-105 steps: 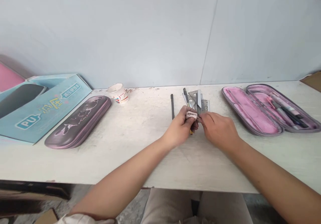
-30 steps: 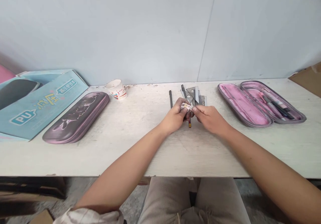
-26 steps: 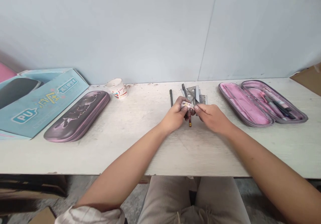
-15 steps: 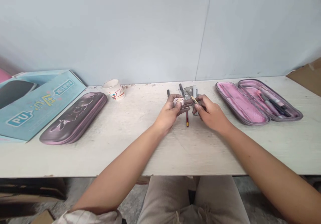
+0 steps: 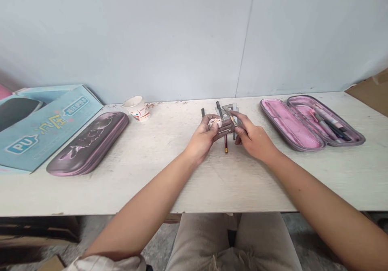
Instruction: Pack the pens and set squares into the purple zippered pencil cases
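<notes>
My left hand (image 5: 206, 132) is closed on a small whitish block (image 5: 215, 122) with coloured marks; it looks like an eraser. The other fingers of that hand stretch to the right. My right hand (image 5: 251, 135) pinches a narrow pale-yellow piece (image 5: 233, 120) with dark marks and a pointed far end; I cannot tell its kind. Its tip is close to my left fingertips. Under and behind the hands lie a pencil (image 5: 226, 146), a black pen (image 5: 218, 107), and clear set squares or rulers (image 5: 234, 108), partly covered by my fingers. Another dark pen end (image 5: 203, 112) shows beyond the left hand.
An open pink-lined pencil case (image 5: 306, 130) with several pens lies at the right. At the left are a closed dark pencil case (image 5: 89, 143), a paper cup (image 5: 138, 109) and a blue box (image 5: 45, 127). Cardboard (image 5: 371, 93) stands at the far right, and a wall rises behind the table.
My right index finger has stretched forward along the pale-yellow piece, and the right hand has shifted slightly. The left hand keeps its grip on the whitish block, which has turned a little.
</notes>
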A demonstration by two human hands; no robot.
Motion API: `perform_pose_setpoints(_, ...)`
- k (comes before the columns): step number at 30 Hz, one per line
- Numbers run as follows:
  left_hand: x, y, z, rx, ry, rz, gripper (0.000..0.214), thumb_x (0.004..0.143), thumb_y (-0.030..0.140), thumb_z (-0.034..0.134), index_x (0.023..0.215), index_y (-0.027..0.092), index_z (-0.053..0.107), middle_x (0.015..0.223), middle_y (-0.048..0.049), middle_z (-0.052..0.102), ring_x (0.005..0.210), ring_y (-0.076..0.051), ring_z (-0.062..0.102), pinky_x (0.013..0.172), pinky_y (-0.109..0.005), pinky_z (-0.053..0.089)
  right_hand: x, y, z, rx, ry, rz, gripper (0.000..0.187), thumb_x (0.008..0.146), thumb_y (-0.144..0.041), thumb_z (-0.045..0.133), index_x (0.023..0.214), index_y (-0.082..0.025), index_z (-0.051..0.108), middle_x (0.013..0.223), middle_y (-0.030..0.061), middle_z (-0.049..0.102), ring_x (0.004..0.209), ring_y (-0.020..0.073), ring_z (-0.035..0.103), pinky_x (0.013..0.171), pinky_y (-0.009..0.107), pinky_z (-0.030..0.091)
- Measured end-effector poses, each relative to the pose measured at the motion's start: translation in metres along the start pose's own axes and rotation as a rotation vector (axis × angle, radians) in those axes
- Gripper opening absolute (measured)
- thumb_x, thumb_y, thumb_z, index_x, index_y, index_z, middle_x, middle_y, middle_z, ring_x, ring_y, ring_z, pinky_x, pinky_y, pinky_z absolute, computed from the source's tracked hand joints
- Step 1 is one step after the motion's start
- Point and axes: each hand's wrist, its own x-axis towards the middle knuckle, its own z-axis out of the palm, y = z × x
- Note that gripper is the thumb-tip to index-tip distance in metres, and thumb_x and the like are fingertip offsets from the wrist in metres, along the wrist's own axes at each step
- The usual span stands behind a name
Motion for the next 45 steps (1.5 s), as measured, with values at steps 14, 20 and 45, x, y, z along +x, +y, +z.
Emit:
perform_pose_setpoints(14, 0.027, 0.000, 0.046, 0.280, -0.107, -0.057, 0.013, 0.087, 0.026, 0.049, 0.095, 0.020, 0.041, 0.105, -0.0088, 0.065, 0.098, -0.017, 0.062, 0.096, -0.044, 0.038, -0.001, 0.041, -0.054, -0.433, 0.303, 0.176, 0.033, 0.087, -0.037, 0.036, 0.105, -0.017, 0.054, 0.092, 0.0097, 0.066, 0.082, 0.0213, 0.060, 0.071, 0.030, 0.041)
perform_pose_setpoints(20, 0.052, -0.031, 0.113, 0.324, -0.256, -0.120, 0.010, 0.087, 0.024, 0.048, 0.092, 0.019, 0.041, 0.109, -0.0112, 0.063, 0.097, -0.016, 0.061, 0.092, -0.043, 0.041, -0.033, 0.109, -0.122, -0.788, 0.346, 0.416, 0.037, 0.086, -0.037, 0.036, 0.097, -0.012, 0.061, 0.095, 0.0147, 0.064, 0.099, 0.0283, 0.050, 0.077, 0.034, 0.038)
perform_pose_setpoints(45, -0.020, 0.070, -0.063, 0.554, 0.334, 0.001, 0.005, 0.089, 0.018, 0.038, 0.093, 0.018, 0.039, 0.078, -0.0022, 0.063, 0.062, -0.008, 0.058, 0.068, -0.028, 0.048, 0.081, -0.018, 0.010, -0.632, 0.047, -0.196, 0.032, 0.087, -0.026, 0.035, 0.092, -0.011, 0.063, 0.095, 0.0133, 0.060, 0.100, 0.0252, 0.044, 0.089, 0.034, 0.033)
